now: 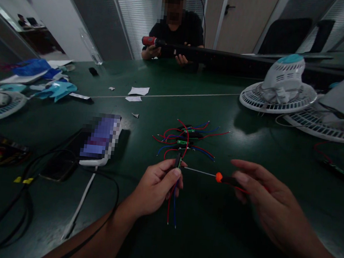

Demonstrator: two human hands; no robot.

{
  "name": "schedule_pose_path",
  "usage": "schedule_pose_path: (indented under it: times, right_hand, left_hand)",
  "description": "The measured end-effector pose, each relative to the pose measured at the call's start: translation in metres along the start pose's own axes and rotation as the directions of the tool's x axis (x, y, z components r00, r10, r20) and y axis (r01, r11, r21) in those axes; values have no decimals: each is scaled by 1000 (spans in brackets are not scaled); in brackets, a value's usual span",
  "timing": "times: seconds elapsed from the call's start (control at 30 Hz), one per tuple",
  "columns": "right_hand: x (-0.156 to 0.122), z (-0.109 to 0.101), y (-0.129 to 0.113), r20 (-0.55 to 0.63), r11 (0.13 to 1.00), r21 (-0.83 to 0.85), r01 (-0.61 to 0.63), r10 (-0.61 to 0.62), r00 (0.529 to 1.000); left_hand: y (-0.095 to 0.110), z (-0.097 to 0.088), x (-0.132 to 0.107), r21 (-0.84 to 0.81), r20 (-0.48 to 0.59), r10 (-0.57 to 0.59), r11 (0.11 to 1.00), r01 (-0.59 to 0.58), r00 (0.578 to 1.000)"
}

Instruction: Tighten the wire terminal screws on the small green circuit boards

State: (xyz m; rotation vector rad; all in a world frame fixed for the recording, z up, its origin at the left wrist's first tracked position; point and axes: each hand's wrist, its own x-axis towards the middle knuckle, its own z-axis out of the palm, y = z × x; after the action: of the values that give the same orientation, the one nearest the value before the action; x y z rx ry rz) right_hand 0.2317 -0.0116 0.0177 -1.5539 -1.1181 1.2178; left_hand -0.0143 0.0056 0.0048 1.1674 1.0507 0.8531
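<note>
Pinched between the thumb and fingers of my left hand (162, 183) is a small wired circuit board (178, 161), its red and blue leads hanging toward me. My right hand (263, 190) grips a screwdriver (219, 177) by its dark handle, which has an orange collar. The thin metal shaft points left, and its tip meets the side of the held board near my left fingertips. Just beyond my left hand lie several similar boards (185, 142) with red and blue wires spread out. My right fingers partly cover the screwdriver's handle.
White fan parts (278, 96) stand at the right. To the left lie a lit phone (101, 138), a dark phone (62, 163) and a black cable (29, 188). Blue plastic wrapping (57, 89) and paper scraps (139, 90) lie farther back. A person (175, 34) across the table holds a red tool.
</note>
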Motion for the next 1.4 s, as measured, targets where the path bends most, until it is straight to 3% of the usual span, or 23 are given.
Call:
schedule_pose_path:
  times: [0.17,0.43,0.6,0.83,1.4]
  right_hand:
    - [3,0,-3,26,988,-71,-137,140,990]
    - [5,0,-2,-48,987,150,-54,62,997]
    - [4,3,-6,-28,973,226,-54,62,998]
    - [3,1,-7,-7,977,55,-207,208,978]
    - [5,0,3,-7,989,119,-84,86,996]
  left_hand:
    - [-2,-1,1,-23,-8,5,1000,-5,1000]
    - [-1,0,0,-11,-4,2,1000,-2,1000]
    - [0,1,0,4,-14,-1,1000,1,1000]
    - [-1,1,-1,-26,-11,3,1000,-3,1000]
    - [-2,0,0,-14,-2,16,1000,-16,1000]
